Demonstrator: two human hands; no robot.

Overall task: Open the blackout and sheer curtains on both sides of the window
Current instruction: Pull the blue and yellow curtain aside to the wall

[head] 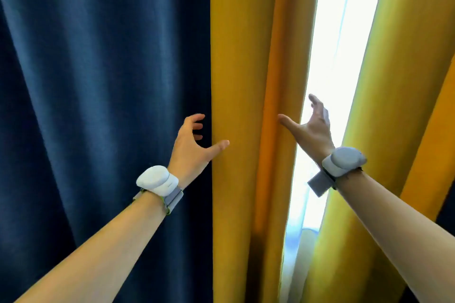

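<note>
A blackout curtain fills the view: a navy blue part (98,106) on the left, joined to a yellow band (246,69). A second yellow panel (398,93) hangs on the right. Between them a narrow bright gap shows the white sheer curtain (337,44). My left hand (194,145) is open at the seam of blue and yellow, thumb resting on the yellow fabric, fingers curled apart. My right hand (310,128) is open in the gap, fingers spread, thumb near the left yellow panel's edge. Neither hand grips cloth.
Both wrists carry white strapped devices, the left wrist device (157,181) and the right wrist device (344,161). At the bottom of the gap a pale object (305,241) shows dimly behind the sheer.
</note>
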